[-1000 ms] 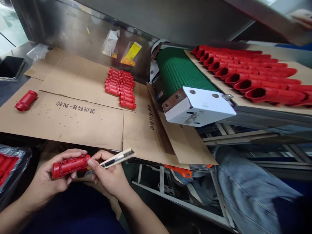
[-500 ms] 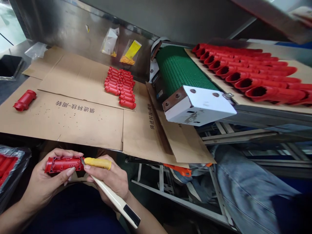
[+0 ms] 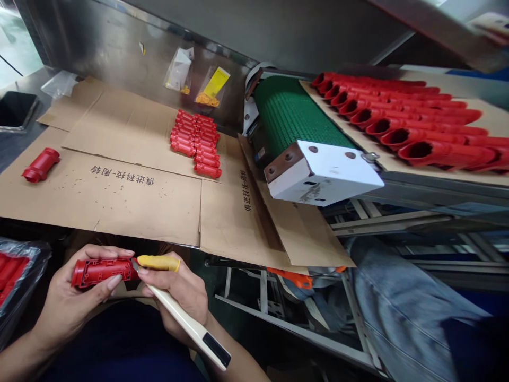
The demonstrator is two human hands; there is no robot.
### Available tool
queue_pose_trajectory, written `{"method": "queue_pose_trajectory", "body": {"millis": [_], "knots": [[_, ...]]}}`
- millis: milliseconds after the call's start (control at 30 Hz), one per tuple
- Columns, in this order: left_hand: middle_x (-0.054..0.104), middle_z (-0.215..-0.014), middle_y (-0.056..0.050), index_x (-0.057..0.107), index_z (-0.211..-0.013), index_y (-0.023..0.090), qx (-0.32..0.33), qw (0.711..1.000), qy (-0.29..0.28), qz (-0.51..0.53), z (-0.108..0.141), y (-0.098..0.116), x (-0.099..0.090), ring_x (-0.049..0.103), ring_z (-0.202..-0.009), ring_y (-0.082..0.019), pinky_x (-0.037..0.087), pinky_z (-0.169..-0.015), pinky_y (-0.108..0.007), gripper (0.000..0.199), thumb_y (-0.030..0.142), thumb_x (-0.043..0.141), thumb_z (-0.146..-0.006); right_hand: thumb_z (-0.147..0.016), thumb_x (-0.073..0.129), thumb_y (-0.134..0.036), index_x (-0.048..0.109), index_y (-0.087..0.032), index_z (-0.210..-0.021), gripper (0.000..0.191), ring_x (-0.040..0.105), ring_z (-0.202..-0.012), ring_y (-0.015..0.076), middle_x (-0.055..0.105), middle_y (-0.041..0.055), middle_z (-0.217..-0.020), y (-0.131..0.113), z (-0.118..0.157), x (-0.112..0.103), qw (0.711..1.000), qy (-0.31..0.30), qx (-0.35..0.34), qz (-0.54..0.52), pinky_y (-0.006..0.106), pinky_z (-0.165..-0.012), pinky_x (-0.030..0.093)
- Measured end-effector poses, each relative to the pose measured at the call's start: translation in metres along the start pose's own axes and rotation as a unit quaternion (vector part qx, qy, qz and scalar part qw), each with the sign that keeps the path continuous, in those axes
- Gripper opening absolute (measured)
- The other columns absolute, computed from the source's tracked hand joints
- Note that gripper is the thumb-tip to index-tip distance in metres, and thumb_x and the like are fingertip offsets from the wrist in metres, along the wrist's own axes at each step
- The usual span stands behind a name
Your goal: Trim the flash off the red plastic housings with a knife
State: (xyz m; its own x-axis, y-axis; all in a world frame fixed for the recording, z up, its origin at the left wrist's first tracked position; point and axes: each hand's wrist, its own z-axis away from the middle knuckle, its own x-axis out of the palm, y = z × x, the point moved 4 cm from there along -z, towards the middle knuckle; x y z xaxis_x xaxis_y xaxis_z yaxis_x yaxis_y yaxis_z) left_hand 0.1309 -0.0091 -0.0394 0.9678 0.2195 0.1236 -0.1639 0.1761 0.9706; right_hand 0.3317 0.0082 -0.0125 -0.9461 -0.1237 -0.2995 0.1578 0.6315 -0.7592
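Red housing (image 3: 104, 271), its recessed face toward the wearer, is held above the lap, just off the near edge of the cardboard (image 3: 159, 209). Left hand (image 3: 73, 300): fingers wrapped around the body, thumb against its near side. Right hand (image 3: 185, 294): fingers gripping a cream-handled knife (image 3: 178, 315), one fingertip in a yellow sheath (image 3: 159, 262); blade at the housing's end, exact contact not discernible. Judged progress: this piece is in hand and unfinished. Grouped red pieces (image 3: 183, 149) on the cardboard appear completed; finish unverifiable from here. Presumably outstanding: red parts (image 3: 8, 273) in the lined bin (image 3: 38, 253). Status of the separate piece (image 3: 41, 165), far left, cannot be determined.
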Motion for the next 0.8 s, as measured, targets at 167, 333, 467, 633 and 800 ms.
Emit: {"method": "queue_pose_trajectory", "body": {"millis": [167,333,467,633,800], "knots": [[0.081,-0.101,-0.007,0.081,-0.097,0.022,-0.052,0.998,0.011,0.035,-0.004,-0.009,-0.002,0.074,-0.072,-0.017,0.061,-0.059,-0.022,0.031,0.034,0.098,-0.074,-0.108,0.063,-0.019,0.067,-0.02,-0.125,0.018,0.079,-0.092,0.0201,0.082,0.0077,-0.103,0.006,-0.003,0.0,0.997,-0.062,-0.037,0.039,0.035,-0.084,0.07],[0.07,-0.068,-0.001,0.079,-0.092,0.017,-0.143,0.98,-0.057,0.122,-0.01,-0.019,0.003,0.058,-0.049,-0.011,0.048,-0.042,-0.02,0.034,0.04,0.097,-0.075,-0.113,0.053,-0.022,0.071,-0.022,-0.122,0.02,0.078,-0.095,0.0195,0.082,0.0078,-0.112,-0.006,-0.005,0.0,0.984,-0.138,-0.082,0.082,0.032,-0.081,0.07],[0.08,-0.09,-0.003,0.078,-0.098,0.022,-0.122,0.986,-0.003,0.117,-0.006,-0.01,0.004,0.072,-0.068,-0.015,0.059,-0.059,-0.022,0.036,0.035,0.1,-0.071,-0.112,0.06,-0.036,0.068,-0.025,-0.111,0.014,0.082,-0.088,0.0129,0.084,-0.0009,-0.092,-0.016,-0.003,0.0,0.984,-0.123,-0.014,-0.125,0.023,-0.082,0.07],[0.082,-0.114,-0.008,0.078,-0.092,0.026,0.034,0.999,0.006,0.006,0.0,0.006,0.005,0.075,-0.113,-0.026,0.063,-0.097,-0.034,0.026,0.024,0.096,-0.074,-0.105,0.068,-0.014,0.072,-0.02,-0.131,0.027,0.082,-0.104,0.0222,0.082,0.0129,-0.115,-0.006,0.003,-0.001,1.0,0.02,0.008,-0.011,0.034,-0.089,0.071],[0.082,-0.112,-0.009,0.078,-0.092,0.027,0.077,0.997,0.004,-0.027,0.001,0.007,0.004,0.075,-0.109,-0.028,0.065,-0.094,-0.039,0.023,0.022,0.094,-0.076,-0.103,0.067,-0.011,0.061,-0.023,-0.154,0.053,0.079,-0.098,0.0238,0.08,0.0135,-0.124,0.001,0.012,0.01,0.997,0.031,-0.043,0.049,0.037,-0.082,0.072]]}}
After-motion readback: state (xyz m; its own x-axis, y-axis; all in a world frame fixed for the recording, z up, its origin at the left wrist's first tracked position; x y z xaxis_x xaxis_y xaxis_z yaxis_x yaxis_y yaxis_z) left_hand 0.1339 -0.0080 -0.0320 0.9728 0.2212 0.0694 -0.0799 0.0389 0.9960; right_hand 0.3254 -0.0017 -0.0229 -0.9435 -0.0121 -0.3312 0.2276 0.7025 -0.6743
